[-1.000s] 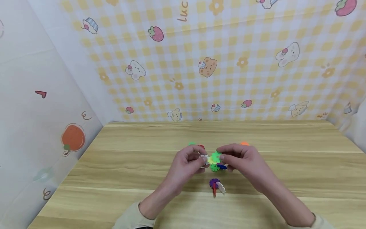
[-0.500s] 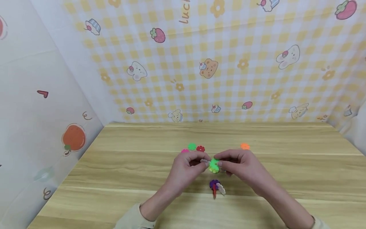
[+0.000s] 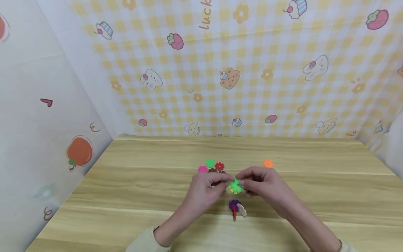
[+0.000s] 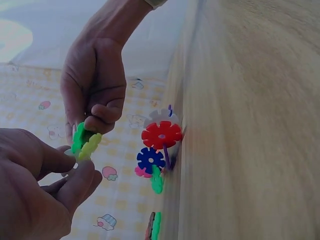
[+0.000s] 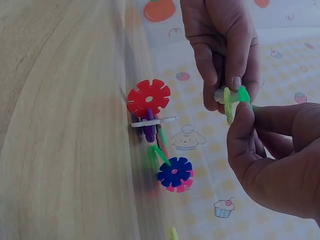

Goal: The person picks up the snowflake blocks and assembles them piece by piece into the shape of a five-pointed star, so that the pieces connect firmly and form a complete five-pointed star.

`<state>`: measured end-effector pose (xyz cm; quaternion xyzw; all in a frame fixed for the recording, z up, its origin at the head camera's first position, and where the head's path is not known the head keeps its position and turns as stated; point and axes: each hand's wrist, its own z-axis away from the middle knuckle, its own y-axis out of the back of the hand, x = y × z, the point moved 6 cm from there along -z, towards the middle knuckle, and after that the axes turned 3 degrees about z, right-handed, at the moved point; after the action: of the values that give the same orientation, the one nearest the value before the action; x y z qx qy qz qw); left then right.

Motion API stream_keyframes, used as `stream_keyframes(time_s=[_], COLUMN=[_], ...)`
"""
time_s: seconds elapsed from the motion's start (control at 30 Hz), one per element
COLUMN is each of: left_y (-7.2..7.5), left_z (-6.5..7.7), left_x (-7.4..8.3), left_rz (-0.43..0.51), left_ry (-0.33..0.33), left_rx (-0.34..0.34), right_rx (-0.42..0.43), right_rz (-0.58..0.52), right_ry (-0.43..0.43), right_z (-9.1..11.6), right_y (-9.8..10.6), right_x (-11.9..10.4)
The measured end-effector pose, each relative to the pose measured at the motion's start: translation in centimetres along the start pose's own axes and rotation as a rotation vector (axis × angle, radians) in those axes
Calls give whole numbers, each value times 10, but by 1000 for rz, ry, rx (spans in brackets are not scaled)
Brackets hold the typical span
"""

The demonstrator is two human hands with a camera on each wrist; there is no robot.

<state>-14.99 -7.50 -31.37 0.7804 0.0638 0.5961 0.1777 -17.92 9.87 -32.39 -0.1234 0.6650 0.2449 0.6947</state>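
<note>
My left hand [image 3: 203,192] pinches a white notched disc [image 4: 68,159] between thumb and fingers. Facing it, my right hand [image 3: 267,183] pinches a bright green notched disc [image 3: 236,184]. A yellow notched disc [image 5: 228,106] sits between the two, touching the white and green ones; fingers hide how they join. All three are held above the table. Nearer me stands a joined piece of a purple disc [image 3: 234,204], a red disc [image 5: 149,98] and a white disc [image 3: 241,210]. Another joined piece has a blue disc [image 5: 174,172], a pink disc [image 5: 186,186] and a green disc [image 4: 156,180].
Loose discs lie on the wooden table [image 3: 141,196] beyond my left hand: pink [image 3: 203,169], green [image 3: 210,163], red [image 3: 219,166] and brown [image 3: 212,170]. Farther right is an orange disc [image 3: 268,163]. A checked cloth [image 3: 189,70] hangs behind the table.
Both hands have come closer together and slightly nearer me. The white disc, visible in the head view before, is now mostly hidden by my left fingers. The joined piece below is now covered.
</note>
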Motion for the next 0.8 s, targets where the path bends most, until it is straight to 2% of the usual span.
stream_keyframes(time_s=[0.1,0.27,0.47,0.8], left_y=[-2,-2,0,0], left_z=[0,0,1,4], left_x=[1,0,4,9], left_rz=[-53,-72,-116,-174], left_ry=[-32,-36,-78,-114], left_rx=[6,21,37,52], right_rx=[3,4,52,109], right_rz=[-12,-51,-105,-257], right_ry=[-14,-26,-55,-118], right_z=[-1,-3,-3,-1], right_y=[0,-2,-6,-14], right_x=[2,5,7,14])
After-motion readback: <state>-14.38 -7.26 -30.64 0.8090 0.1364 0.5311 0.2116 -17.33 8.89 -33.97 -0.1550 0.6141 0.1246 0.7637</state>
